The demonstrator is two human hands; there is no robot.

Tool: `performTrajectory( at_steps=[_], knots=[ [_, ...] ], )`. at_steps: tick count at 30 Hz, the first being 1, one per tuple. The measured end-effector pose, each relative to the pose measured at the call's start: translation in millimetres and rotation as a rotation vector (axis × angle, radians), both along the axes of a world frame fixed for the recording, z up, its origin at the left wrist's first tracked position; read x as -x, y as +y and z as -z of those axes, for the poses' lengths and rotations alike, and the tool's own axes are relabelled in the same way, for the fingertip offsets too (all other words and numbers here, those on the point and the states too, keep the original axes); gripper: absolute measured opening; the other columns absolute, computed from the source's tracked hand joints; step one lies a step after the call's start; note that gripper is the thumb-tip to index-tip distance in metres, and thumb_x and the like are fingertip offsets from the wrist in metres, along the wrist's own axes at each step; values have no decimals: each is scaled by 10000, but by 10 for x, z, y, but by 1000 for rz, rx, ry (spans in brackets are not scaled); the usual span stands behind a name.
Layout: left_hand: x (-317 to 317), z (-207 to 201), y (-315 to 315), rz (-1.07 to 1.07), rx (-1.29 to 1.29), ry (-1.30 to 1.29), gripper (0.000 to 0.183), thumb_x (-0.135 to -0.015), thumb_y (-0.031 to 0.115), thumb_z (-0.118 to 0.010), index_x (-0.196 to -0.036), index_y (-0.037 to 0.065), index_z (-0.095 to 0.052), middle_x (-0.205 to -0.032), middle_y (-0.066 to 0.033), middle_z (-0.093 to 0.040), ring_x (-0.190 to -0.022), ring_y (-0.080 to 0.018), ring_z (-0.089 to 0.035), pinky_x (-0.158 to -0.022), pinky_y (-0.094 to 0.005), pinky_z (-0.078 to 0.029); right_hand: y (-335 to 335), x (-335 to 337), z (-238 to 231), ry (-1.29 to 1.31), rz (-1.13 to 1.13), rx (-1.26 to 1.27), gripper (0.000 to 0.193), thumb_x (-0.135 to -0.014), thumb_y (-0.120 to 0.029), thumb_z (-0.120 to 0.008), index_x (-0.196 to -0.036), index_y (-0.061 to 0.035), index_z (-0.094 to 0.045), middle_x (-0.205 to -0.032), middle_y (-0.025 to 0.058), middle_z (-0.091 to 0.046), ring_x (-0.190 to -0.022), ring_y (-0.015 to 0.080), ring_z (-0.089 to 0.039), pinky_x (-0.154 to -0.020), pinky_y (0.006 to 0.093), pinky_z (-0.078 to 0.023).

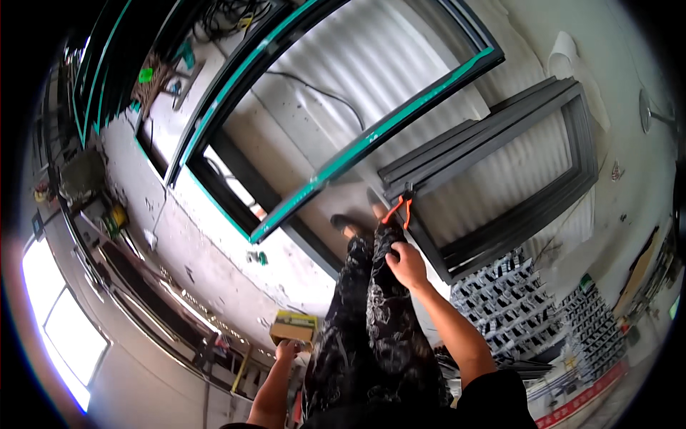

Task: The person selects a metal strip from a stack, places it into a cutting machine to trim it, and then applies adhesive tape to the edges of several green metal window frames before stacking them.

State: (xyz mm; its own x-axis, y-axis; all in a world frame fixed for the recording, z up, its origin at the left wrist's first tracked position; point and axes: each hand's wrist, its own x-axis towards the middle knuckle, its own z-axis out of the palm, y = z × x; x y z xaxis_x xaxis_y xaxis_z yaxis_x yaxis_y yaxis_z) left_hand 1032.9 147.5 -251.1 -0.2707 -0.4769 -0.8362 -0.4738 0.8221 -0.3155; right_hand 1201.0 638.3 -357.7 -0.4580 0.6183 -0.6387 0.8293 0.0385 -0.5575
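Observation:
My right hand (406, 265) is in front of my leg with its fingers curled together. Anything inside them is too small or hidden to make out. Just beyond it, orange-handled pliers (402, 207) rest at the near corner of a stack of dark grey window frames (493, 157). On the lower left, my left hand (287, 349) is beside a yellow-green and brown cardboard box (294, 329). Its fingers look bent and closed, and what they may hold cannot be seen clearly. A larger dark frame with green strips (343, 159) lies ahead of me.
White corrugated sheeting (400, 50) lies under the frames. A black cable (321, 93) curves inside the large frame. Stacked small metal parts (507, 304) stand on the right. More green-edged frames (107, 71) lean at the far left, and a long rack (136, 286) runs below them.

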Motion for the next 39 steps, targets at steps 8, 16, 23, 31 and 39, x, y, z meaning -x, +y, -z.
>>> performTrajectory(
  at_steps=[8,16,23,31,39],
  knots=[
    [-712,-106,422,-51,-217,-5,458,-987,419,-484,-1251,75,-630,-1161,-126,-687,-1083,-238,-629,-935,-373,-470,-603,213,-1133,-282,-680,207,585,-714,-453,-761,-1194,-157,-606,-1480,192,-328,-1295,429,-395,-875,592,-477],
    [-477,-1022,1597,167,105,275,561,-916,487,-504,-1133,-27,-564,-1162,-261,-598,-1076,-439,-585,-932,-505,-462,-558,410,-1024,-425,-805,226,571,-736,-465,-735,-1246,-250,-595,-1477,129,-359,-1287,369,-418,-984,472,-460],
    [-442,-1482,928,237,149,362,637,-788,478,-668,-1154,-24,-528,-1135,-217,-582,-1086,-376,-580,-915,-477,-478,-1095,981,-1095,-532,-927,177,596,-730,-485,-740,-1266,-267,-595,-1367,89,-440,-1255,335,-453,-997,460,-452],
    [12,-1113,-335,197,-78,408,608,-816,497,-619,-1228,57,-537,-1193,-222,-544,-1140,-379,-537,-936,-486,-454,-1910,1994,-482,-412,-1063,-254,420,-778,-398,-677,-1029,-62,-707,-1152,142,-652,-1058,298,-633,-872,420,-523],
    [1449,-1181,-2811,-102,-418,375,529,-864,498,-552,-1155,64,-641,-1139,-229,-636,-1060,-397,-608,-928,-464,-482,-3334,3000,-1088,-844,-1102,-125,409,-830,-355,-576,-1061,-39,-698,-1186,169,-660,-1087,342,-634,-907,445,-507]
  ],
)
